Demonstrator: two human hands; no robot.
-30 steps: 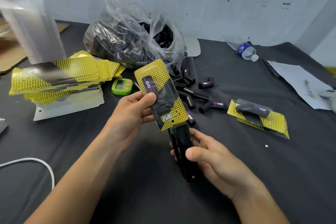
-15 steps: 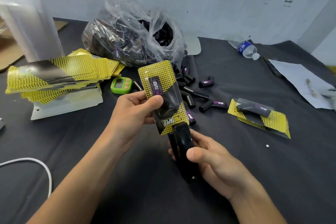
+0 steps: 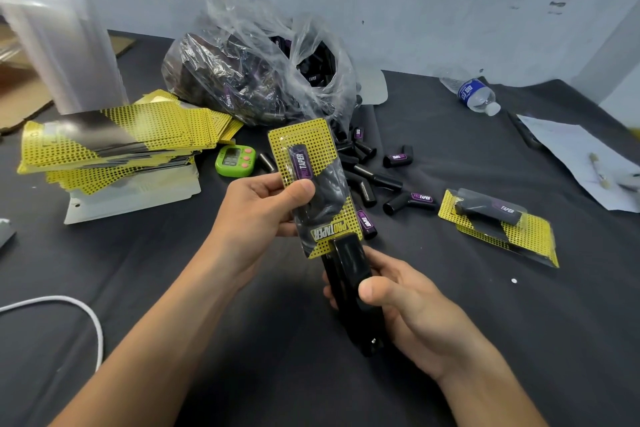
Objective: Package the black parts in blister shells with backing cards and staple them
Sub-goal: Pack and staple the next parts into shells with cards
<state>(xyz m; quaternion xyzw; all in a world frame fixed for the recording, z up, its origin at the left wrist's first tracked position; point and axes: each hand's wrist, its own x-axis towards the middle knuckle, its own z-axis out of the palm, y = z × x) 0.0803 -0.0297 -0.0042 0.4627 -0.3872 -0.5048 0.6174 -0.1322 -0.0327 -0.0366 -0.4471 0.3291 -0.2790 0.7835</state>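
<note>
On my feed, the pack (image 3: 323, 184) in the left grip (image 3: 256, 215) has swung from a leftward lean to nearly upright, and the printed band across its lower end now reads clearly. A second ago its bottom edge only hung in front of the stapler (image 3: 349, 274). Now I see that edge pushed into the stapler's mouth, with the black top arm lying over the yellow card just under the lettering.
</note>
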